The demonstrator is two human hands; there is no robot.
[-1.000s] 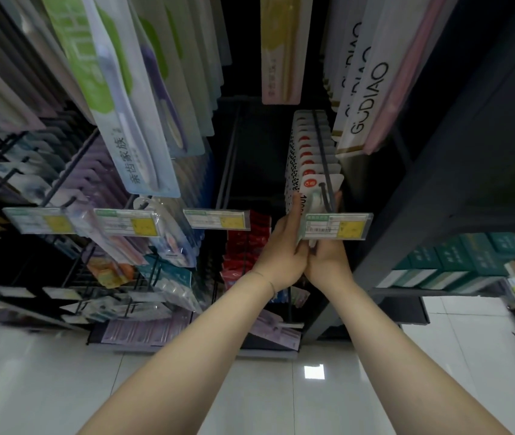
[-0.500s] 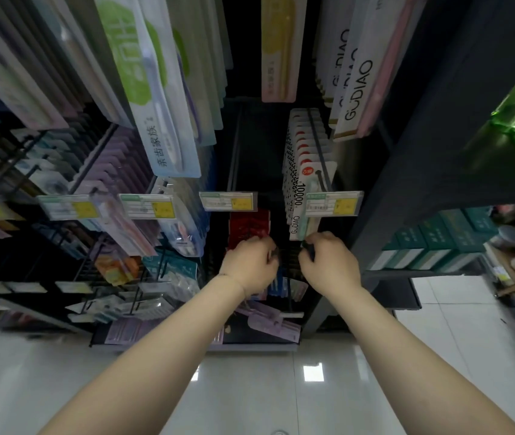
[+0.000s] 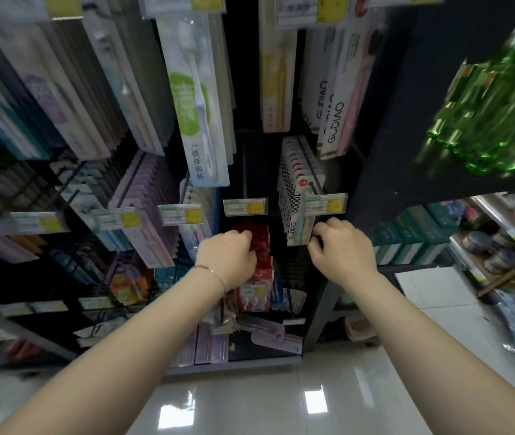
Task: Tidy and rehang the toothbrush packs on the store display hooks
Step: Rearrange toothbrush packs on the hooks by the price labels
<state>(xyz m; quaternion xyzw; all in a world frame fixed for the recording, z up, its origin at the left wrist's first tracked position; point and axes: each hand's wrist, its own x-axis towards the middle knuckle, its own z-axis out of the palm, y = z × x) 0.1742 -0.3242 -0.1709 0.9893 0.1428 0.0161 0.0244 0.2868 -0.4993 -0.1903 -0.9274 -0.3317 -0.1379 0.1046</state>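
Step in hand, by judgement: squaring white toothbrush packs (image 3: 297, 196) on hook, behind price tag (image 3: 326, 204). Right hand (image 3: 342, 249) just below tag, curled at front pack's bottom edge; grip unclear. Left hand (image 3: 229, 255) left of tag, curled against red packs (image 3: 259, 259); hold unclear. Next: level front pack, push row back.

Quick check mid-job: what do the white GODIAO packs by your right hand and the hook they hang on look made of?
White GODIAO toothbrush packs: printed card, matte, judging by their flat, stiff, stacked edges; any plastic front is unclear. Thin dark display hook: probably coated metal wire, a slim straight rod running through the pack tops. Motion blur leaves both uncertain.
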